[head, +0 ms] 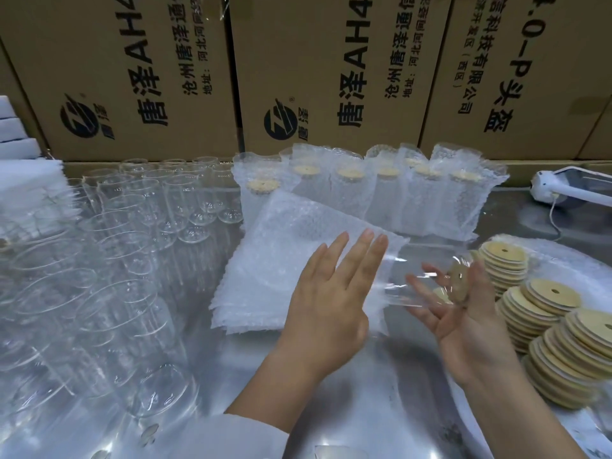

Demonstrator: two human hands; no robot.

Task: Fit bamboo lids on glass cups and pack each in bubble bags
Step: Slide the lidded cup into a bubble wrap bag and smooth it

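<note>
Between your hands, a glass cup [418,276] lies sideways, just right of the bubble bags [281,246]. Your left hand [331,293], fingers straight, lies flat against its base. Your right hand [463,323], palm up and open, cradles the end fitted with the bamboo lid [459,283].

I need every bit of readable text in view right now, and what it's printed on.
"唐泽AH4": left carton, large, sideways, top cut off.
"唐泽AH4": middle carton, same.
"沧州唐泽通信": smaller line on both, cut off.
"地址:河北河间": both; the rest is blurred.
"信科技有限公司", "(西区)": right carton.
"0-P头盔": right carton, large; start cut off.
Lettering beside the round logos: too blurred.
</note>
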